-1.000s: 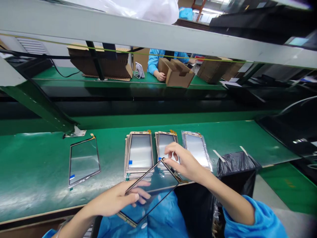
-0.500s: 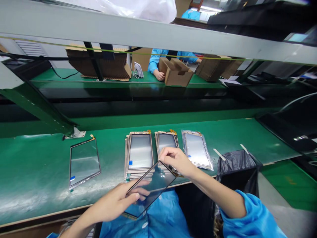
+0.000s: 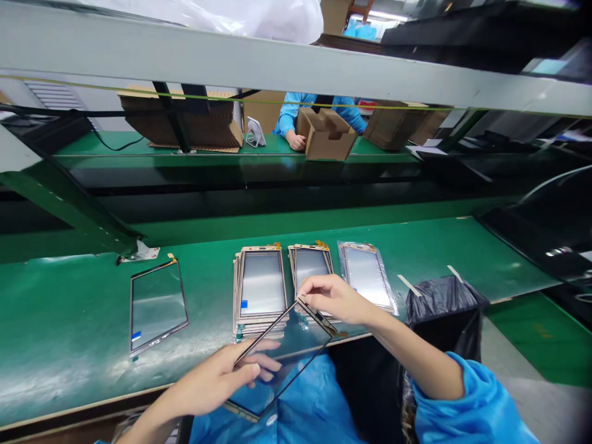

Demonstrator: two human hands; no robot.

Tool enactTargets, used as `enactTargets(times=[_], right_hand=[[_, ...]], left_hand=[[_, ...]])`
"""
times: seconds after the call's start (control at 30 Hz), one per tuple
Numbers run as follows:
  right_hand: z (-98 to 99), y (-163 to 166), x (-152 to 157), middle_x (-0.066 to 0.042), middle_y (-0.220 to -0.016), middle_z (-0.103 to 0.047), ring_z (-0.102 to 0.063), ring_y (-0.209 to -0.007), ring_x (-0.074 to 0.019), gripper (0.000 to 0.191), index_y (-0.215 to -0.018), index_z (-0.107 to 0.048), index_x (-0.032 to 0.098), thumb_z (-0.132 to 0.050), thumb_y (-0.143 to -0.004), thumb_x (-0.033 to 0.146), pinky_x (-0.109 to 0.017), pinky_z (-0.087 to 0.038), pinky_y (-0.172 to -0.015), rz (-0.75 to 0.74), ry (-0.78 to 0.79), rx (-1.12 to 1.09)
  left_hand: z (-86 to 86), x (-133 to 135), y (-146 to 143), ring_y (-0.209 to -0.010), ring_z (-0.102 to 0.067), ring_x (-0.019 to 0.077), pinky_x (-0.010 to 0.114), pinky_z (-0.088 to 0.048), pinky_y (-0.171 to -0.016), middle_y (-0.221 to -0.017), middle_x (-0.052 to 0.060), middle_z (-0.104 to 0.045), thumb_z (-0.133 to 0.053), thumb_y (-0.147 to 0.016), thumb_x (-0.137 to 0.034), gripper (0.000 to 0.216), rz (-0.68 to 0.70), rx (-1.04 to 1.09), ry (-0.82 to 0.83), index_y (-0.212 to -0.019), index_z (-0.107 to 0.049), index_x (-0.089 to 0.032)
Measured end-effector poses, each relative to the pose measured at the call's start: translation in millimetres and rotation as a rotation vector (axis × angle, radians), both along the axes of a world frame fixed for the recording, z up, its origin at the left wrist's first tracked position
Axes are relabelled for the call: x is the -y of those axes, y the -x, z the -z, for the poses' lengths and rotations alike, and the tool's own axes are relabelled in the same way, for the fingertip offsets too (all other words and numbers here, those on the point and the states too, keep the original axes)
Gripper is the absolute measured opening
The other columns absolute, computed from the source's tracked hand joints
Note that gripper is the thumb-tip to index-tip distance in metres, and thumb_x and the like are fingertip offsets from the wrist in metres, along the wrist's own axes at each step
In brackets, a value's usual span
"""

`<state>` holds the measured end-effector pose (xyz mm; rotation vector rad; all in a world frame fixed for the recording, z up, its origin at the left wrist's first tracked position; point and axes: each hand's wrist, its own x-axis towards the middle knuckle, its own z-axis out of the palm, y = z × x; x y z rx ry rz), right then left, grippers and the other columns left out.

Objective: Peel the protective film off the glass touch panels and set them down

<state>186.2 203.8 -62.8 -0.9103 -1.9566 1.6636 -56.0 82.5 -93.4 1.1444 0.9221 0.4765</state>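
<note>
I hold a thin glass touch panel (image 3: 282, 364) tilted over my lap at the near edge of the green bench (image 3: 69, 333). My left hand (image 3: 222, 376) grips its lower left edge, thumb on top. My right hand (image 3: 330, 297) pinches the panel's far top corner with closed fingertips. Just beyond lie two stacks of similar panels, the left stack (image 3: 259, 285) and the right stack (image 3: 311, 264), the latter partly hidden by my right hand. A bagged panel (image 3: 367, 277) lies to their right.
A single panel (image 3: 156, 303) lies alone at the left of the bench. A bin lined with a black bag (image 3: 441, 308) stands at my right. Across a second bench, a person in a blue sleeve (image 3: 289, 117) handles a cardboard box (image 3: 326, 135). A grey shelf beam (image 3: 277, 61) runs overhead.
My right hand went from spread fingers to a pinch on the panel's top corner. The panel's tilt shifted slightly between my hands; my left hand stayed put.
</note>
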Motion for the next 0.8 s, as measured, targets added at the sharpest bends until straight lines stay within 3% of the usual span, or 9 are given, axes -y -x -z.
enactTargets(times=[0.17, 0.33, 0.5, 0.7, 0.8], right_hand=[[-10.8, -0.5, -1.5, -0.002, -0.080, -0.064, -0.057, -0.073, -0.0142, 0.010, -0.081, -0.064, 0.017, -0.055, -0.086, 0.017, -0.026, -0.044, -0.069, -0.006, -0.343, 0.042], [-25.9, -2.6, -5.1, -0.002, -0.078, -0.058, -0.052, -0.071, -0.0144, 0.015, -0.083, -0.059, 0.017, -0.048, -0.094, 0.017, -0.025, -0.040, -0.065, -0.216, -0.699, 0.179], [-30.5, -0.7, -6.1, -0.001, -0.076, -0.054, -0.048, -0.067, -0.0143, 0.019, -0.085, -0.054, 0.017, -0.041, -0.099, 0.019, -0.025, -0.038, -0.061, -0.315, -0.902, 0.262], [-15.7, 3.9, -3.4, -0.008, -0.082, -0.059, -0.051, -0.072, -0.0178, 0.021, -0.084, -0.052, 0.015, -0.036, -0.099, 0.014, -0.027, -0.040, -0.059, -0.169, -1.323, 0.158], [-12.1, -3.5, 4.6, -0.008, -0.085, -0.060, -0.054, -0.074, -0.0178, 0.013, -0.088, -0.051, 0.016, -0.041, -0.096, 0.012, -0.027, -0.043, -0.061, -0.024, -1.389, 0.019]], left_hand=[[0.1, -1.6, 0.4, -0.104, -0.063, 0.0211, 0.031, -0.048, -0.087, -0.120, 0.008, -0.066, -0.044, -0.093, -0.028, 0.042, 0.001, -0.038, -0.010, -0.134, -0.046, -0.020], [-2.8, -1.4, 0.4, -0.102, -0.064, 0.0220, 0.033, -0.048, -0.086, -0.118, 0.008, -0.067, -0.045, -0.092, -0.027, 0.042, 0.024, -0.071, -0.013, -0.133, -0.047, -0.021], [-2.9, 1.5, 3.2, -0.102, -0.064, 0.0218, 0.032, -0.047, -0.085, -0.118, 0.009, -0.066, -0.046, -0.092, -0.030, 0.042, 0.007, -0.061, -0.003, -0.133, -0.047, -0.020], [4.3, 3.2, 6.3, -0.104, -0.064, 0.0229, 0.033, -0.049, -0.084, -0.118, 0.011, -0.066, -0.050, -0.092, -0.036, 0.042, -0.018, 0.069, 0.052, -0.131, -0.049, -0.022], [7.1, -1.5, 9.8, -0.099, -0.066, 0.0235, 0.033, -0.051, -0.079, -0.115, 0.013, -0.068, -0.055, -0.090, -0.037, 0.043, -0.019, 0.155, 0.089, -0.130, -0.050, -0.021]])
